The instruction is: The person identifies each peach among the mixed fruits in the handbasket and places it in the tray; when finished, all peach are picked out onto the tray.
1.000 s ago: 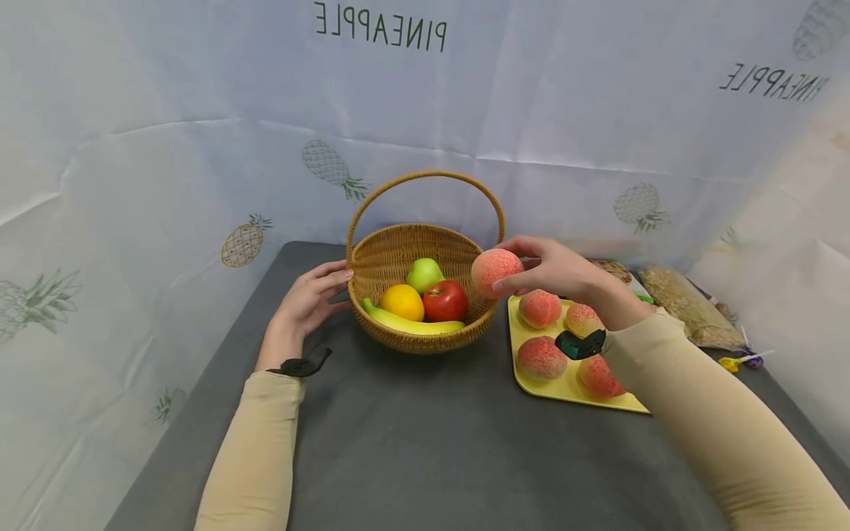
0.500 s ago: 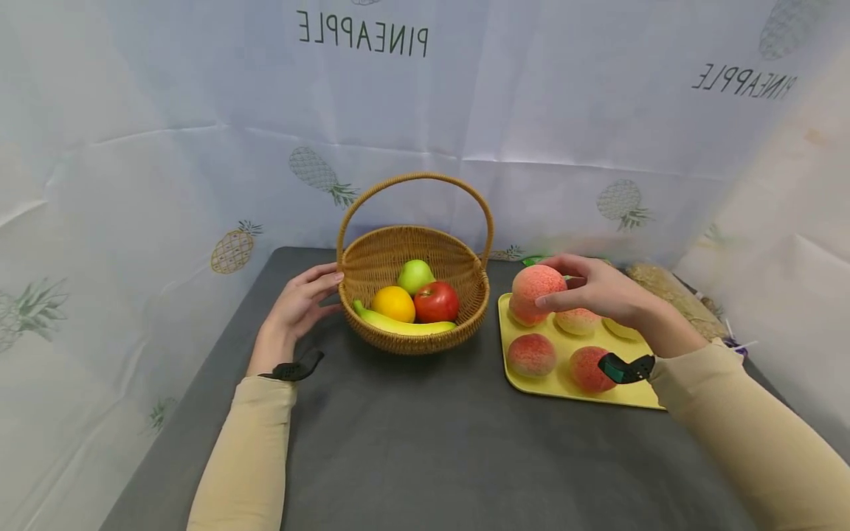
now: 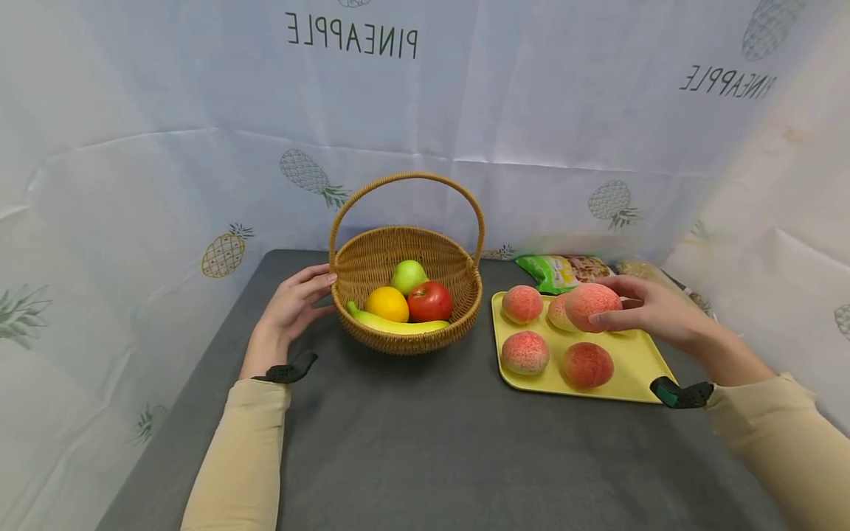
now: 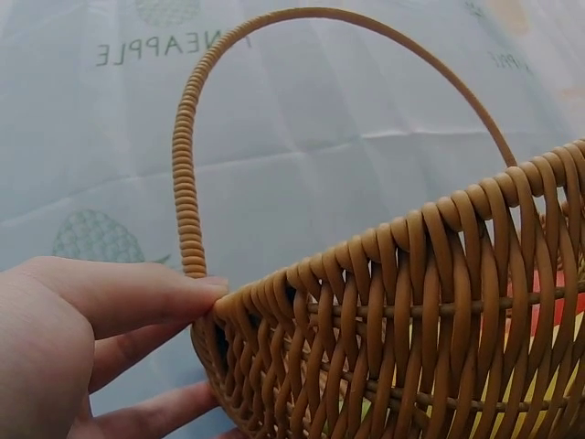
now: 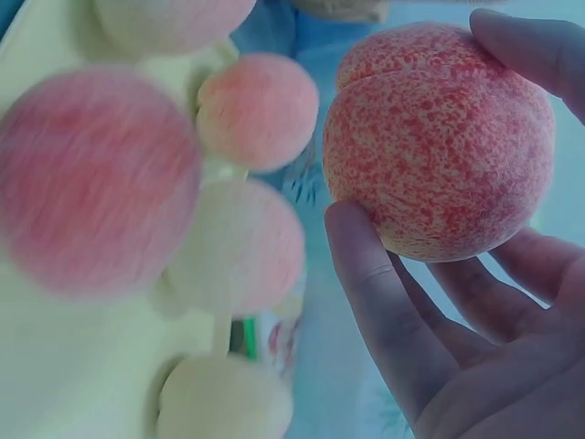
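In the head view my right hand (image 3: 654, 310) holds a pink peach (image 3: 593, 307) over the back of a yellow tray (image 3: 640, 369) with several other peaches on it. The right wrist view shows its fingers and thumb around that speckled peach (image 5: 439, 142). My left hand (image 3: 288, 304) touches the left rim of a wicker basket (image 3: 408, 344) near the foot of its handle, its fingers fairly straight. Inside the basket lie a banana (image 3: 395, 324), an orange (image 3: 387, 304), a red apple (image 3: 430, 302) and a round green fruit (image 3: 408, 277).
Behind the tray lie a green food packet (image 3: 554, 273) and a clear bag (image 3: 644, 271), partly hidden by my right hand. A pineapple-print curtain (image 3: 425, 133) hangs along the back of the grey table (image 3: 412, 435).
My right hand has moved right with the peach, away from the basket's right edge to above the tray. My left hand stays at the basket. The camera view has shifted slightly.
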The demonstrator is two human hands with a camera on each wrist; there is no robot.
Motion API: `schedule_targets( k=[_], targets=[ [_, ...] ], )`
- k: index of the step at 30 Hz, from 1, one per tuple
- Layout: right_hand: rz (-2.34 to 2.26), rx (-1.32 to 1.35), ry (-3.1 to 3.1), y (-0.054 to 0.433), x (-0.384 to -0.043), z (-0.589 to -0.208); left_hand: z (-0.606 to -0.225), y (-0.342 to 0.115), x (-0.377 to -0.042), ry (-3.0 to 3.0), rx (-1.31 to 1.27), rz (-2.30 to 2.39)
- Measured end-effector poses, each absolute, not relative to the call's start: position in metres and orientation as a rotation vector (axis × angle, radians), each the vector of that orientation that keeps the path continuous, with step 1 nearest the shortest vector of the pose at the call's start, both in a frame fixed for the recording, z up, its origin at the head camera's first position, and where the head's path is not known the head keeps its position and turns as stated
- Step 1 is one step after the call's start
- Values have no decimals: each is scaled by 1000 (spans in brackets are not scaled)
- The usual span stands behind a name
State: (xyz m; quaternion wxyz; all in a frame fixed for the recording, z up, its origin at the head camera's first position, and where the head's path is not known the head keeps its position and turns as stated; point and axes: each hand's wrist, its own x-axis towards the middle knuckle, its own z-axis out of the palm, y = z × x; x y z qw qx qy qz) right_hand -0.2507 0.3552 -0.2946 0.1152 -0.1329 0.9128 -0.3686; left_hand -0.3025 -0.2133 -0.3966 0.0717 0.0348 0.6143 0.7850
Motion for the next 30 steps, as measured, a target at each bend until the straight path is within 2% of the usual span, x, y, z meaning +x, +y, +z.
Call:
schedule_targets(
  k=[13,30],
  targets=[
    [-1215,-393,2591,409,-241,-317,-396,-214,-302,1842,113,2351],
    [-1001,-221,2594,452,-229,-361,-394,-213,-302,1826,101,2360]
  ],
)
